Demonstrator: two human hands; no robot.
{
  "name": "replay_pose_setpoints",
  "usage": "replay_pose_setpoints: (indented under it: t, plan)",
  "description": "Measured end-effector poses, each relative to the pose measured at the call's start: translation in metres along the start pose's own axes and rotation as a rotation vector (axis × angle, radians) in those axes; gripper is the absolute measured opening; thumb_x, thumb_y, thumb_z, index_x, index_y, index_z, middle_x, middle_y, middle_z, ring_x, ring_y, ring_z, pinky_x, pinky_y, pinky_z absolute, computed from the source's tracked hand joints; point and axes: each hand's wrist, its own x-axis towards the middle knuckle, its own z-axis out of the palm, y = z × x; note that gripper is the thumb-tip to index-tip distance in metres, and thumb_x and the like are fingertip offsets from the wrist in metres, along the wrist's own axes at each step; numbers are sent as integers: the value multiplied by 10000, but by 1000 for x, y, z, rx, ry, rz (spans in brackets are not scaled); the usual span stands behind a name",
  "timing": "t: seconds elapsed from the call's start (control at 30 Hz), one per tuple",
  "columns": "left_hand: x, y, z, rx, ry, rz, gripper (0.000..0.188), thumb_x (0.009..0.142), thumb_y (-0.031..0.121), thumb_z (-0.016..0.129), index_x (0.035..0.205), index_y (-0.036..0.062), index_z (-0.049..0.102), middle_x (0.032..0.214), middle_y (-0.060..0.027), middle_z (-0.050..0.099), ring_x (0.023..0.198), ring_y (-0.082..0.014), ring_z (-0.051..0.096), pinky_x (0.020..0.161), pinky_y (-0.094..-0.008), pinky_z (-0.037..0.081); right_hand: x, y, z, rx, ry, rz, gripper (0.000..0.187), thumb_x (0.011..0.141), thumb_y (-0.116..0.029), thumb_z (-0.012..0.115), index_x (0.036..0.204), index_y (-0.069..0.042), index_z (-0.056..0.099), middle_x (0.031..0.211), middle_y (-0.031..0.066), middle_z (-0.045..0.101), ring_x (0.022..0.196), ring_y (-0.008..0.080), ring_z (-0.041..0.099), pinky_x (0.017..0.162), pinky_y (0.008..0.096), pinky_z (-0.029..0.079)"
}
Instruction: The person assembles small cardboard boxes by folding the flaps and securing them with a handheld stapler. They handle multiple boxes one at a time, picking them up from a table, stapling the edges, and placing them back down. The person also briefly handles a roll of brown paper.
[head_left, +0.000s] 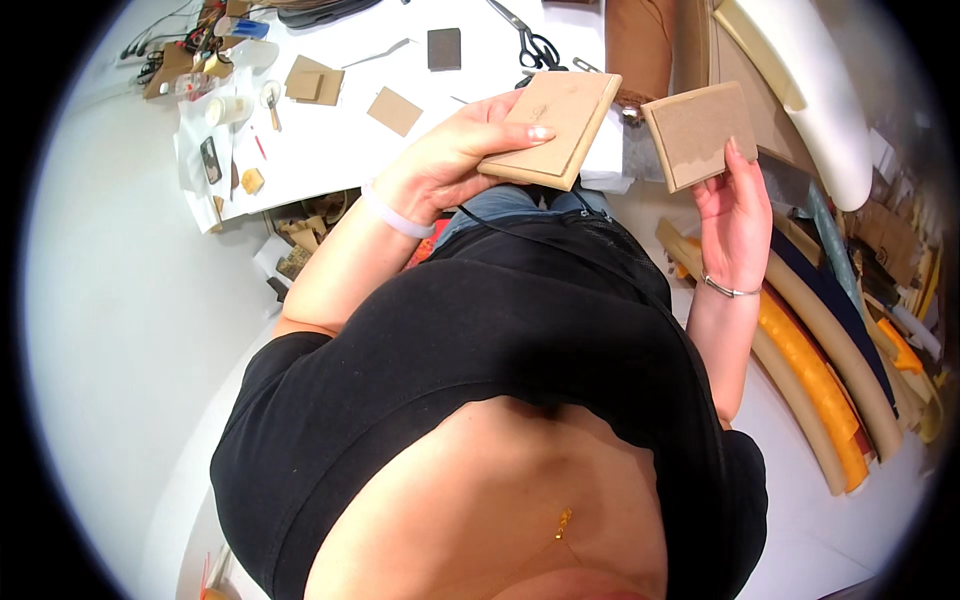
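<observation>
My left hand (452, 152) grips a tan rectangular board (562, 118) with a pale raised border, its thumb flat across the face and the other fingers underneath. Faint marks show on that board's surface. To the right, my right hand (738, 215) holds up a smaller, nearly square tan board (692, 132) by its lower right corner, thumb in front and fingers behind. This one also has a pale edge, along its left and top sides. The two boards are held apart, tilted, above the table's front edge. Their undersides are hidden.
On the white table (330, 150) lie black-handled scissors (538, 50), a dark square piece (444, 48), a tan rectangle (394, 111) and stacked tan pieces (314, 80). A white jar (228, 110) stands at the left. Long material rolls (815, 375) lean at the right.
</observation>
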Motion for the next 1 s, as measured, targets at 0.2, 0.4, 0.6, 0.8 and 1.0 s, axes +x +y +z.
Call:
replay_pose_setpoints:
  t: [0.2, 0.4, 0.6, 0.8, 1.0]
  plan:
    - [-9, 6, 5, 111, 6, 51, 576, 885, 51, 713, 1394, -23, 454, 1256, -122, 621, 1120, -165, 647, 964, -319, 545, -13, -9, 25, -100, 18, -111, 280, 990, -162, 611, 1242, -46, 570, 1140, 51, 655, 991, 127, 642, 773, 294, 570]
    - [-18, 10, 11, 365, 108, 199, 702, 854, 113, 760, 1453, 7, 409, 1300, -117, 611, 1207, -172, 602, 1036, -322, 484, -20, -10, 47, -153, -35, -177, 305, 978, -155, 626, 1251, -45, 548, 1126, 48, 657, 991, 135, 648, 811, 302, 552]
    - [-19, 13, 10, 277, 116, 340, 700, 857, 68, 741, 1448, -10, 374, 1315, -126, 582, 1220, -183, 579, 1037, -332, 477, -11, -13, 47, -118, -18, -269, 381, 979, -140, 629, 1323, -27, 509, 1131, 49, 650, 1002, 125, 628, 877, 278, 503]
    - [-20, 17, 12, 306, 243, 484, 688, 857, 74, 750, 1439, 11, 388, 1340, -111, 559, 1266, -184, 533, 1074, -333, 432, 7, 1, 57, -562, -189, -595, 270, 991, -35, 557, 1257, 4, 584, 1141, 62, 652, 1081, 154, 610, 948, 303, 476]
    - [-19, 18, 22, 265, 251, 600, 769, 863, 23, 731, 1503, 32, 306, 1353, -105, 541, 1274, -195, 525, 1071, -347, 440, -9, 14, 85, -816, -544, -468, 209, 984, -125, 537, 1068, -6, 687, 1048, 105, 624, 990, 221, 614, 897, 303, 470]
